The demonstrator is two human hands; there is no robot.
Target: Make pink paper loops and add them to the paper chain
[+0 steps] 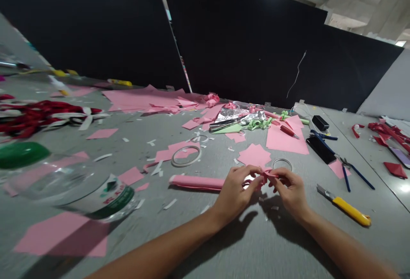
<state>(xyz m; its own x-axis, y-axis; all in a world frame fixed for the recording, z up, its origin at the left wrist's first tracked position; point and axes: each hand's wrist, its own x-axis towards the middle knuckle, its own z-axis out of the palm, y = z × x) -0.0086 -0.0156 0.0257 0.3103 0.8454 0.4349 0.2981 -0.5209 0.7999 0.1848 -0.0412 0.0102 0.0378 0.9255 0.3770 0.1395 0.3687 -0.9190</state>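
Note:
My left hand (238,185) and my right hand (290,189) meet above the grey table, both closed. Between their fingertips is a small folded piece of pink paper (267,174), mostly covered by the fingers. A long pink paper roll (197,182) lies behind my left hand, which hides its right end. Just beyond the hands are a cut pink paper piece (254,155) with a jagged edge and a tape ring (282,164). To the right of my right hand lies a yellow utility knife (350,210), its blade end pointing away to the left.
A clear bottle (83,185) with a green cap lies at left, near red and white strips (48,116). Farther back are pink sheets (144,98), green curled paper (259,123) and a black panel (243,39). Pliers (347,174) and a phone (320,148) lie at right.

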